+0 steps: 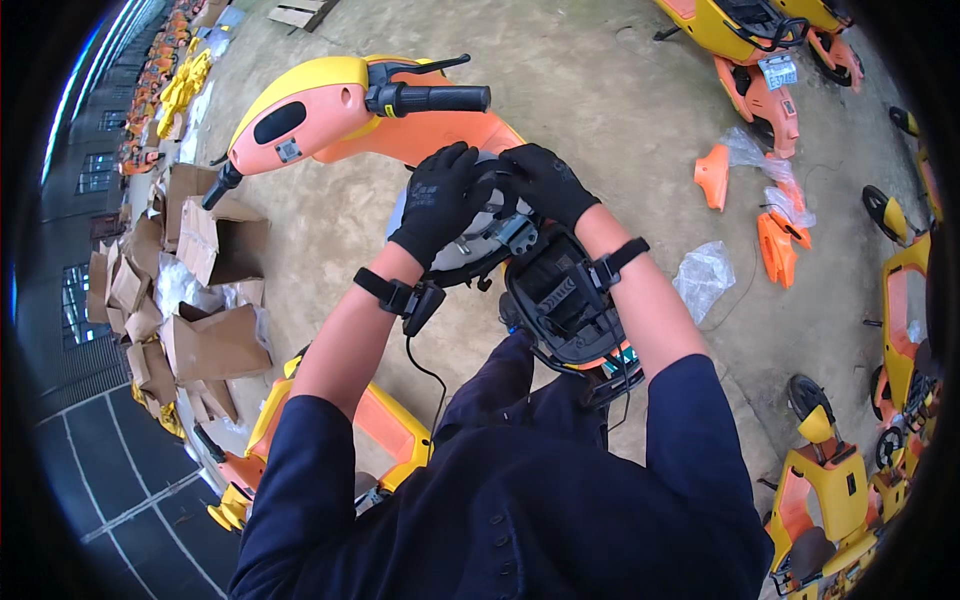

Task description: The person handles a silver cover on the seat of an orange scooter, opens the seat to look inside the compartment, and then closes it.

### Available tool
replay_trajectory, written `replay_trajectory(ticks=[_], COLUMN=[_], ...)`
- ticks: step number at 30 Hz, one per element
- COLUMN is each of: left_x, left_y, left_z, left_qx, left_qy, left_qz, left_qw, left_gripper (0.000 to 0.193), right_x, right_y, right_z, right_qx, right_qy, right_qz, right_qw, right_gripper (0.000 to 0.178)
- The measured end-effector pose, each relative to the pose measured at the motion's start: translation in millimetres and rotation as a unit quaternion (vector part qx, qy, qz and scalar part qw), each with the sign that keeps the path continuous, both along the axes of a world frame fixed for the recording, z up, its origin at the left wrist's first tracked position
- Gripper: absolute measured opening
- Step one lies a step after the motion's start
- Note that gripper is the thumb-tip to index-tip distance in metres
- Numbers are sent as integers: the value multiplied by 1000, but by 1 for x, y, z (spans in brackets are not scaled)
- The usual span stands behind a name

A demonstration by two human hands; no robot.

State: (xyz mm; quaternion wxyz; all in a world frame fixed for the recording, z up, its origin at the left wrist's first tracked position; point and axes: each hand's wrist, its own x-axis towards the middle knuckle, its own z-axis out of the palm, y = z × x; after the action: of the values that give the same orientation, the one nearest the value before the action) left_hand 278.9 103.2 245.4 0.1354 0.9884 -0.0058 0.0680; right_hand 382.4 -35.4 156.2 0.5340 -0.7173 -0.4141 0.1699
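Note:
I stand over an orange and yellow scooter (340, 110) with a black handlebar grip (430, 98). My left hand (440, 195), in a black glove, presses on a round grey and black part (480, 235) just below the handlebar. My right hand (545, 180), also gloved, grips the top of the same part from the right. Below it sits the scooter's open black compartment (565, 305). Each wrist carries a black strap with a small device.
Opened cardboard boxes (210, 290) and plastic wrap lie piled at the left. Loose orange body panels (775, 235) and a clear bag (705, 275) rest on the concrete floor at right. More yellow and orange scooters (830, 480) stand at the right and top.

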Motion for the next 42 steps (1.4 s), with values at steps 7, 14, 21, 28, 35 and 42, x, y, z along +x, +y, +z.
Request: replay_trajectory(ticks=[7, 14, 21, 28, 35, 42], left_x=[7, 19, 34, 36, 34, 20], left_y=[-9, -17, -22, -30, -20, -25], left_z=[0, -15, -10, -7, -7, -5], left_qx=[10, 34, 6, 52, -23, 0], left_qy=[38, -4, 33, 83, 53, 42], left_qz=[20, 78, 129, 122, 153, 50], left_qw=[999, 996, 991, 988, 987, 998], left_gripper=[36, 24, 14, 15, 14, 10], right_x=[26, 19, 51, 54, 54, 48], right_y=[1, 27, 13, 45, 35, 3], right_z=[-11, -38, 1, 1, 33, 56], right_qx=[14, 53, -66, -263, -332, -314], right_qy=[33, 49, -169, -183, -253, -239], right_qz=[51, -28, 150, 208, 265, 381], right_qw=[998, 997, 972, 924, 869, 836], right_gripper=[17, 11, 15, 24, 25, 32])
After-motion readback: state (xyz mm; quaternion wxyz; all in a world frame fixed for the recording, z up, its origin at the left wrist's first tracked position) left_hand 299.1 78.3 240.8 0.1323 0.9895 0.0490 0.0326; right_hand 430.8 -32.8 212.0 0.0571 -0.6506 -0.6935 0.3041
